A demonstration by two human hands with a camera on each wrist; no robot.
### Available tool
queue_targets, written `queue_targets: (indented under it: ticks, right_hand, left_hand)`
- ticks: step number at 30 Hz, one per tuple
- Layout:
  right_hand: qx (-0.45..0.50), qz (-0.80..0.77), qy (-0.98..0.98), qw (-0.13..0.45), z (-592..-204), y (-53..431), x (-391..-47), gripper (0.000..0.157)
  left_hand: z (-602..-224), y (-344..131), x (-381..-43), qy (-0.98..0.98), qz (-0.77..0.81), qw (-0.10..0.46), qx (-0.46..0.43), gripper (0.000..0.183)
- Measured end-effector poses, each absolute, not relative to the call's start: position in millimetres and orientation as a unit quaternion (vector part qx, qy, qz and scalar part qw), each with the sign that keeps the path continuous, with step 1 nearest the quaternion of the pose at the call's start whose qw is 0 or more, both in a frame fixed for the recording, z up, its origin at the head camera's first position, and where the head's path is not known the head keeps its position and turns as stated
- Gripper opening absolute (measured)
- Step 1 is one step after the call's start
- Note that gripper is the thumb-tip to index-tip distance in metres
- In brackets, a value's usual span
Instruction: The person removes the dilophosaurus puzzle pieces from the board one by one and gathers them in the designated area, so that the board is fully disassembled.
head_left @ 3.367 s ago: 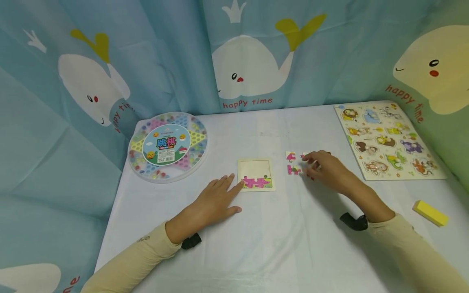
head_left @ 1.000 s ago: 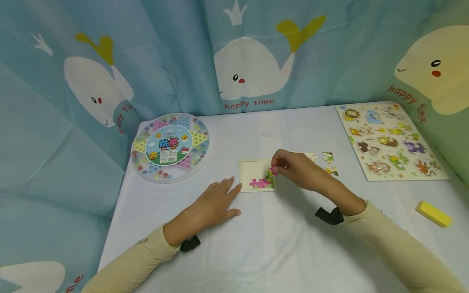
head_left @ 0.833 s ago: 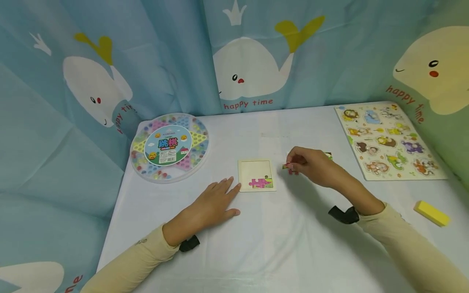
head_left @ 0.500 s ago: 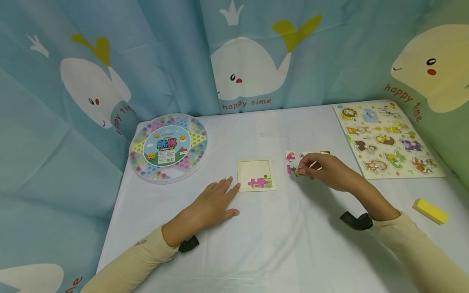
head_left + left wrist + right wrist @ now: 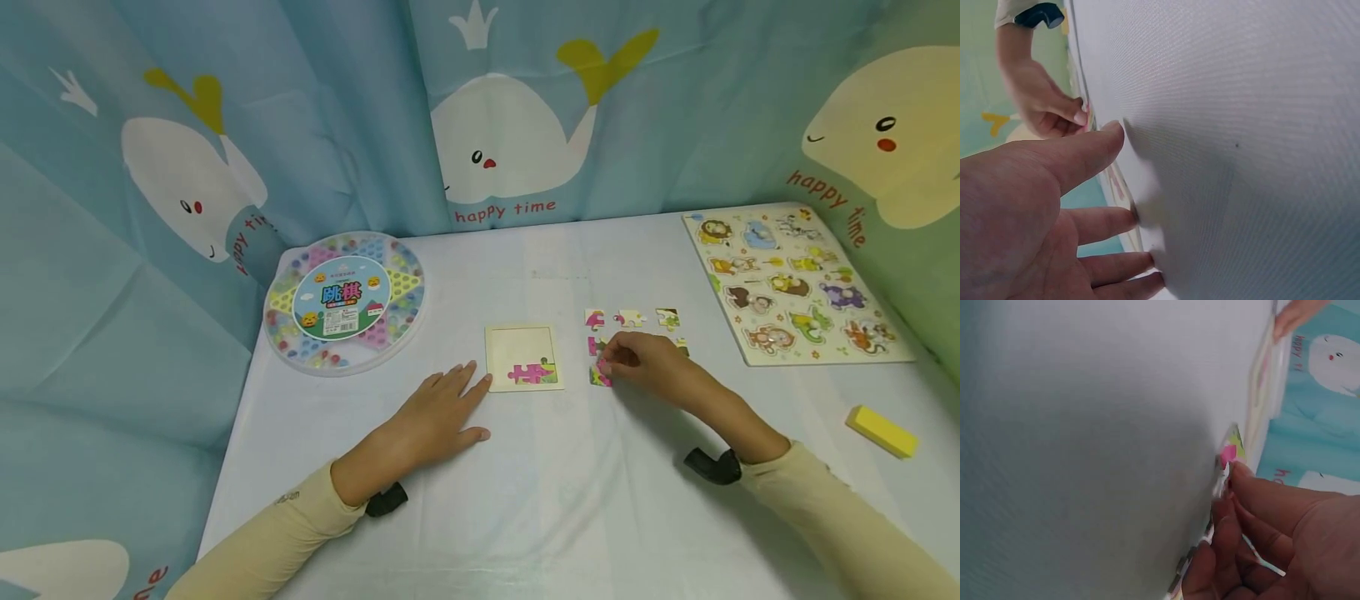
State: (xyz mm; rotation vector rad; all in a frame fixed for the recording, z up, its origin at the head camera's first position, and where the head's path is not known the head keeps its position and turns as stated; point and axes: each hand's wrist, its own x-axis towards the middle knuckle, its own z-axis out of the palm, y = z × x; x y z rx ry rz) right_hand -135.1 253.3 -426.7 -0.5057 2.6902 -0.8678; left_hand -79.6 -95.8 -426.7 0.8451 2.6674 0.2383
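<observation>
My right hand (image 5: 654,367) pinches a pink and green jigsaw puzzle piece (image 5: 597,377) between thumb and fingers, low at the front left of the loose pieces. In the right wrist view the piece (image 5: 1231,451) sticks out past the thumb tip, close to the table. The small square wooden puzzle tray (image 5: 517,343) holds joined pink pieces (image 5: 532,373) along its bottom right. My left hand (image 5: 435,417) lies palm down with spread fingers, fingertips right at the tray's left edge. Several loose pieces, one of them a pink piece (image 5: 594,319), lie right of the tray, partly hidden by my right hand.
A round Chinese checkers box (image 5: 405,325) lies at the back left. At the back right is an animal peg puzzle board (image 5: 772,317), with a yellow block (image 5: 881,432) in front of it. Patterned curtains (image 5: 360,125) hang behind the white table (image 5: 525,500).
The left piece of the tray's bottom row has come out. My right hand has gone from the tray's right edge over the loose pieces to their front left. My left hand stays put.
</observation>
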Motion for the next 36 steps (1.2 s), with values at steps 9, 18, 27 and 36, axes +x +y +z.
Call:
queue_targets:
  ticks: [9,18,27,36]
  right_hand:
    - [-0.176,-0.258,0.945,0.097,-428,243,-135,0.010]
    - [-0.197,-0.248,0.943,0.098,-418,226,-137,0.013]
    - [-0.259,-0.242,0.932,0.081,-421,187,-134,0.032]
    - [-0.321,-0.210,0.922,0.046,-436,160,-127,0.032]
  left_hand:
    - [-424,-96,-79,0.936,0.093,0.173,0.291,0.076]
    - [-424,-97,-79,0.935,0.102,0.177,0.290,0.076]
    - [-425,-98,-81,0.935,0.104,0.177,0.289,0.076]
    - [-426,-97,-81,0.936,0.094,0.172,0.294,0.076]
